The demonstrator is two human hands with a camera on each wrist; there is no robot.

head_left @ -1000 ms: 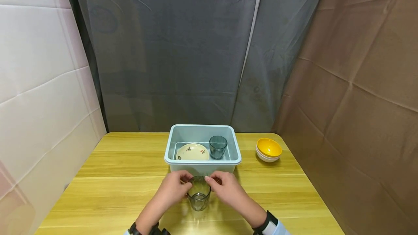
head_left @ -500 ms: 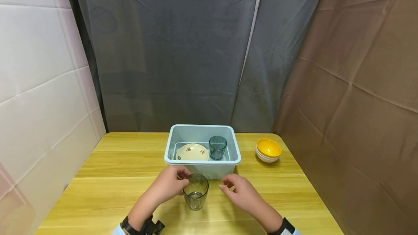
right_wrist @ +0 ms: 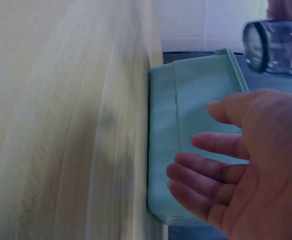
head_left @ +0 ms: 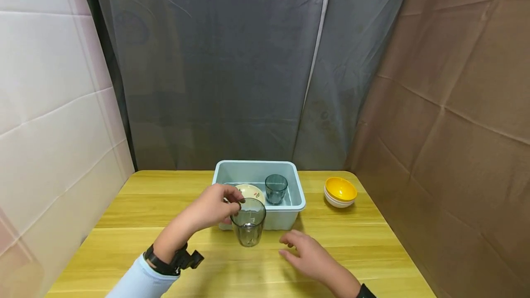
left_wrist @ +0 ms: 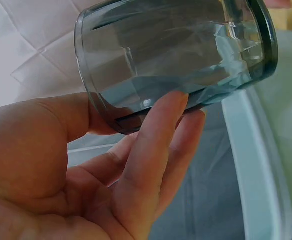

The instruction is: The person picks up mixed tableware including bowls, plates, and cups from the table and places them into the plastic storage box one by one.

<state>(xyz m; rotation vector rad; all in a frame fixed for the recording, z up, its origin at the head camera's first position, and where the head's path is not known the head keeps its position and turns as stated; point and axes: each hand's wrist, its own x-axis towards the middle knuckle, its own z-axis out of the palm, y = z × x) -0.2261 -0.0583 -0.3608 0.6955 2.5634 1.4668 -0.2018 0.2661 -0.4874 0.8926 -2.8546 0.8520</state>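
My left hand (head_left: 215,206) pinches a clear grey drinking glass (head_left: 249,224) by the left side of its rim. The glass is upright and raised off the table, in front of the near wall of a pale blue plastic tub (head_left: 285,219). In the left wrist view, thumb and fingers grip the rim end of the glass (left_wrist: 171,55). My right hand (head_left: 308,254) is over the table right of the glass, holding nothing, its fingers loosely bent. The right wrist view shows this hand (right_wrist: 266,160) before the tub's side, apart from the glass (right_wrist: 281,47).
Inside the tub are a cream plate (head_left: 252,192) with a small printed pattern, partly covered by the held glass, and a blue-grey glass (head_left: 276,190). A yellow bowl (head_left: 341,188) sits stacked on white bowls (head_left: 337,203) at the right of the wooden table (head_left: 165,197).
The right hand has let go of the glass and drawn back to the right. The left hand has lifted the glass off the table and toward the tub.
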